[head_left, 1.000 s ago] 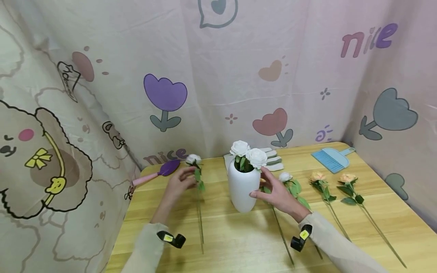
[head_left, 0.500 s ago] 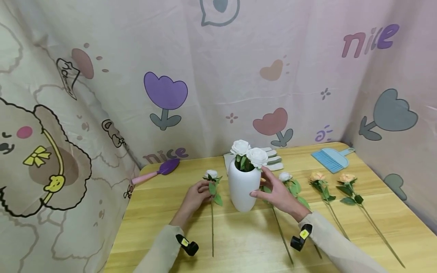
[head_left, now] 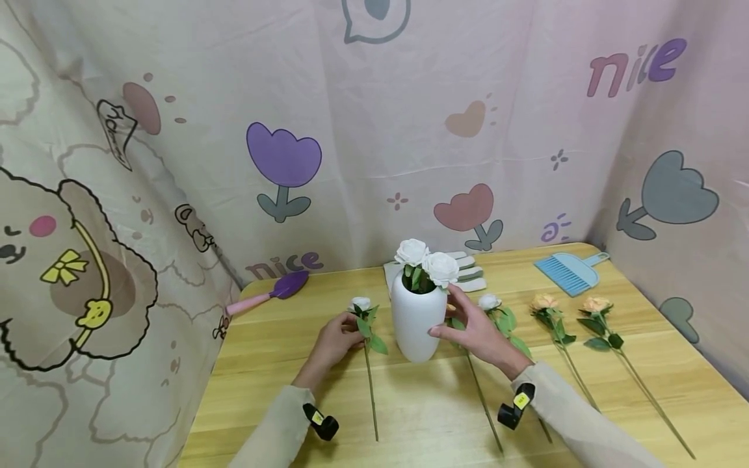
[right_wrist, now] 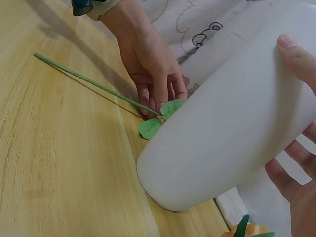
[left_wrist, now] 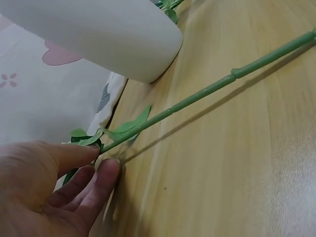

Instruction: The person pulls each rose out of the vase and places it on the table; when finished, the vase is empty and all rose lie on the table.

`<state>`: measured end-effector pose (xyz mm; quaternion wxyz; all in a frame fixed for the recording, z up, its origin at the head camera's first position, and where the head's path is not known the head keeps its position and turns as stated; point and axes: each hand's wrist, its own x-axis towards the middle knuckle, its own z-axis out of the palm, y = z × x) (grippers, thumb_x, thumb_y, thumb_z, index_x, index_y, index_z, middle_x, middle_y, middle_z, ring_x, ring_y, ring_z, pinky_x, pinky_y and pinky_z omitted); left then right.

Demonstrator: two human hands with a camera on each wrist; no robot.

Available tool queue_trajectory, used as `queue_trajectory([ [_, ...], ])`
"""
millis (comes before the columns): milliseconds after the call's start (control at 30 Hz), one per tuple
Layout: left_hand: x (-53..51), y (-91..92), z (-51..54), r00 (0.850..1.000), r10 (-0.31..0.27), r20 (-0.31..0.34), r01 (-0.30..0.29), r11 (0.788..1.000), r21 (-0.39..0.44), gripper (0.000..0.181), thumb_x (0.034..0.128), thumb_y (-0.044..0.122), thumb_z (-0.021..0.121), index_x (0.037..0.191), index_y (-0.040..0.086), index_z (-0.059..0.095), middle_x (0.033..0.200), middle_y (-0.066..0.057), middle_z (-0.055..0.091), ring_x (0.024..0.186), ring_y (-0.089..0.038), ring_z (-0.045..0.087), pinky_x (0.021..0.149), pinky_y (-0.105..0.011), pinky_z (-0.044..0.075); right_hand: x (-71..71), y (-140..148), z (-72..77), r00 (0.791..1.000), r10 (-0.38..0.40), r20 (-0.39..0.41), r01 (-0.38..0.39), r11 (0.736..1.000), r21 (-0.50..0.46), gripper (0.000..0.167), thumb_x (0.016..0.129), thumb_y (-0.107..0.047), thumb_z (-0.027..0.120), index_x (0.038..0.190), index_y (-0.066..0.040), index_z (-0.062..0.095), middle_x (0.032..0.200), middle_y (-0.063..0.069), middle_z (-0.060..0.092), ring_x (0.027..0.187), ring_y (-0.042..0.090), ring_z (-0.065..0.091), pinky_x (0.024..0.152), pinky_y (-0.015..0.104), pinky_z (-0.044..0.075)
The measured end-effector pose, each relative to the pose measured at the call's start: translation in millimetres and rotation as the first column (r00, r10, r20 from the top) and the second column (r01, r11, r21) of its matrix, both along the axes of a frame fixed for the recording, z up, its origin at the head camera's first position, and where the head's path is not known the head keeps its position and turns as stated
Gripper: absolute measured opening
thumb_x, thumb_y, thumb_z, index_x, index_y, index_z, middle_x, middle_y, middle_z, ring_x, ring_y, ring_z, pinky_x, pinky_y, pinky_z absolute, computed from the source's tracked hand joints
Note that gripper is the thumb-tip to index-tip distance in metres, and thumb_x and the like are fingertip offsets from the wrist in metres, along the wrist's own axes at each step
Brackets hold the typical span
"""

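Note:
My left hand [head_left: 338, 339] pinches a white artificial rose [head_left: 361, 303] by its green stem [left_wrist: 202, 93], just below the bloom among the leaves. The stem slants low over the table toward me. To the right of it stands a plain white vase [head_left: 417, 328], upright, with two white roses [head_left: 441, 269] in its mouth. My right hand [head_left: 476, 331] grips the vase from its right side, thumb [right_wrist: 298, 57] on the near wall and fingers behind. In the right wrist view, the vase covers the bloom of the held rose.
Right of the vase lie another white rose [head_left: 489, 301], two peach roses [head_left: 545, 303] and one partly hidden behind my right hand. A striped glove [head_left: 470, 279] is behind the vase. A purple trowel [head_left: 290, 285] lies back left, a blue brush and dustpan [head_left: 569, 273] back right.
My left hand has come right and nearer with the white rose, toward the vase. The stem's lower end has since swung slightly right. My right hand and the vase stay put.

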<state>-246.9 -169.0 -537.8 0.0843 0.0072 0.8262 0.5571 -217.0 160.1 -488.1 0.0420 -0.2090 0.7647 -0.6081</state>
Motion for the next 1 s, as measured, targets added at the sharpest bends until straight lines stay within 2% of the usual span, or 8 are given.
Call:
queue_trajectory([
  [233, -1.6, -11.9, 14.1, 0.997, 0.064, -0.034, -0.066, 0.996, -0.062, 0.022, 0.1016, 0.009, 0.074, 0.123, 0.007, 0.071, 0.128, -0.013, 0.074, 0.105, -0.022, 0.074, 0.088, -0.036, 0.066, -0.2, 0, 1.1, 1.000, -0.003, 0.005, 0.003, 1.000, 0.001, 0.092, 0.099, -0.023, 0.084, 0.171, -0.013, 0.028, 0.162, 0.027, 0.047, 0.145, 0.057, 0.052, 0.113, 0.067, 0.054],
  [333, -3.8, -14.2, 27.9, 0.990, 0.107, -0.093, -0.113, 0.991, -0.066, 0.020, 0.1043, 0.009, 0.071, 0.125, 0.008, 0.072, 0.128, -0.013, 0.074, 0.116, -0.027, 0.070, 0.099, -0.043, 0.064, -0.6, 0, 0.6, 1.000, -0.003, 0.007, 0.003, 1.000, 0.003, 0.091, 0.099, -0.023, 0.084, 0.171, -0.013, 0.029, 0.161, 0.027, 0.048, 0.145, 0.057, 0.053, 0.113, 0.067, 0.055],
  [433, -4.8, -12.2, 46.2, 0.979, 0.103, -0.175, -0.109, 0.994, -0.028, 0.022, 0.1065, 0.015, 0.071, 0.128, 0.010, 0.071, 0.132, -0.012, 0.073, 0.127, -0.029, 0.066, 0.109, -0.047, 0.060, -1.0, 0, -0.1, 1.000, 0.001, 0.007, -0.001, 1.000, 0.005, 0.090, 0.099, -0.024, 0.084, 0.170, -0.013, 0.029, 0.160, 0.027, 0.049, 0.144, 0.056, 0.053, 0.113, 0.067, 0.055],
  [467, -4.6, -10.2, 53.2, 0.975, 0.088, -0.203, -0.091, 0.996, -0.003, 0.023, 0.1071, 0.017, 0.071, 0.129, 0.011, 0.071, 0.135, -0.011, 0.072, 0.130, -0.029, 0.065, 0.111, -0.046, 0.058, -1.2, 0, -0.3, 1.000, 0.001, 0.007, -0.001, 1.000, 0.005, 0.090, 0.099, -0.024, 0.084, 0.170, -0.013, 0.029, 0.160, 0.026, 0.049, 0.145, 0.056, 0.053, 0.113, 0.067, 0.055],
  [567, -3.0, -1.2, 73.1, 0.956, -0.006, -0.292, 0.037, 0.994, 0.101, 0.029, 0.1074, 0.018, 0.071, 0.134, 0.007, 0.068, 0.142, -0.013, 0.068, 0.136, -0.036, 0.062, 0.112, -0.039, 0.059, -1.5, 1, -0.9, 1.000, 0.003, 0.009, -0.003, 1.000, 0.002, 0.090, 0.099, -0.024, 0.084, 0.170, -0.013, 0.030, 0.161, 0.026, 0.048, 0.145, 0.057, 0.052, 0.112, 0.067, 0.055],
  [733, 2.9, 22.2, 102.2, 0.900, -0.176, -0.399, 0.268, 0.945, 0.188, 0.029, 0.1079, 0.014, 0.069, 0.134, 0.003, 0.066, 0.153, -0.013, 0.061, 0.142, -0.040, 0.058, 0.111, -0.028, 0.059, -1.9, 1, -1.5, 1.000, -0.001, 0.013, 0.001, 1.000, 0.007, 0.090, 0.099, -0.025, 0.084, 0.170, -0.015, 0.030, 0.161, 0.026, 0.048, 0.145, 0.057, 0.052, 0.112, 0.067, 0.055],
  [867, 5.8, 40.4, 116.2, 0.866, -0.273, -0.418, 0.371, 0.912, 0.174, 0.029, 0.1084, 0.013, 0.067, 0.136, 0.004, 0.066, 0.161, -0.011, 0.055, 0.149, -0.036, 0.054, 0.118, -0.045, 0.056, -2.3, 1, -1.9, 1.000, -0.008, 0.015, 0.008, 1.000, 0.014, 0.089, 0.099, -0.025, 0.083, 0.170, -0.016, 0.030, 0.162, 0.026, 0.048, 0.145, 0.056, 0.053, 0.113, 0.067, 0.055],
  [1000, 4.8, 50.0, 121.8, 0.854, -0.302, -0.424, 0.406, 0.896, 0.181, 0.031, 0.1082, 0.011, 0.064, 0.138, 0.003, 0.066, 0.163, -0.012, 0.054, 0.154, -0.036, 0.049, 0.125, -0.058, 0.048, -2.5, 1, -1.9, 1.000, -0.010, 0.018, 0.010, 1.000, 0.020, 0.091, 0.099, -0.026, 0.083, 0.171, -0.016, 0.028, 0.163, 0.026, 0.047, 0.145, 0.056, 0.052, 0.113, 0.066, 0.055],
])
